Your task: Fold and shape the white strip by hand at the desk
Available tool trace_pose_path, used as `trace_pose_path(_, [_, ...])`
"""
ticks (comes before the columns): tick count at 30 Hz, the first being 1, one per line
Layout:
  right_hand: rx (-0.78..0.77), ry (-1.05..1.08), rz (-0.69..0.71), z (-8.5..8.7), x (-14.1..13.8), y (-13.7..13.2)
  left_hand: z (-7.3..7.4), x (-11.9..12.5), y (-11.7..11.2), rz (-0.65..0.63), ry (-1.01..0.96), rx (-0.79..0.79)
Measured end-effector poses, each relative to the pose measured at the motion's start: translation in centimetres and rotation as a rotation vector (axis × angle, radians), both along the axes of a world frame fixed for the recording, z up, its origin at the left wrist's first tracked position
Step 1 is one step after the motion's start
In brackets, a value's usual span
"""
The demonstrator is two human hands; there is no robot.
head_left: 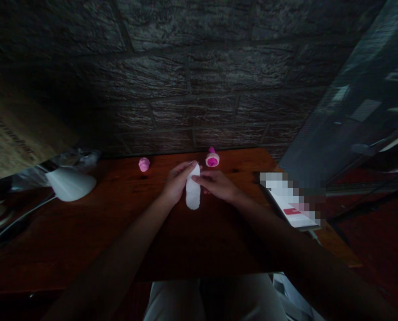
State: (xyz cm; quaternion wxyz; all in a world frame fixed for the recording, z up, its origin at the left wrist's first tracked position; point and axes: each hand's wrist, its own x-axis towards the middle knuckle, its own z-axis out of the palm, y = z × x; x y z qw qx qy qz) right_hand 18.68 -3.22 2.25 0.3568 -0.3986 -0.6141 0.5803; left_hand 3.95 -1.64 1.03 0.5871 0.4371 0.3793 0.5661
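Over wooden table | both hands pinching white strip | pink ball near wall

Gloom fills room, light source out of sight. Stone wall catches faint grey sheen mid-span, sinks near black at upper left. White strip gleams among brightest spots; left hand and right hand dimly lit, forearms lost in shadow. Tabletop dull red-brown, darkening toward near edge. Cool glints on grey panel. Pixel blocks mask part of pale slab. Edges stretched, right side smeared, fine detail soft.
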Motion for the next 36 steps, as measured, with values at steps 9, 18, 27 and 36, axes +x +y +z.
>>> trace_pose_path(9, [-0.019, 0.008, -0.003, -0.14, -0.08, 0.02, -0.06, -0.03, 0.05, 0.042, 0.015, 0.024])
trace_pose_path(18, [0.013, -0.008, 0.008, 0.01, 0.06, -0.01, 0.27, 0.06, -0.09, 0.036, -0.008, 0.011])
trace_pose_path(27, [0.011, -0.001, -0.004, -0.15, 0.07, 0.09, 0.07, -0.07, -0.1, 0.021, 0.025, 0.007])
trace_pose_path(36, [0.029, 0.003, 0.026, -0.07, 0.1, 0.07, 0.16, -0.15, -0.08, 0.053, 0.051, 0.054])
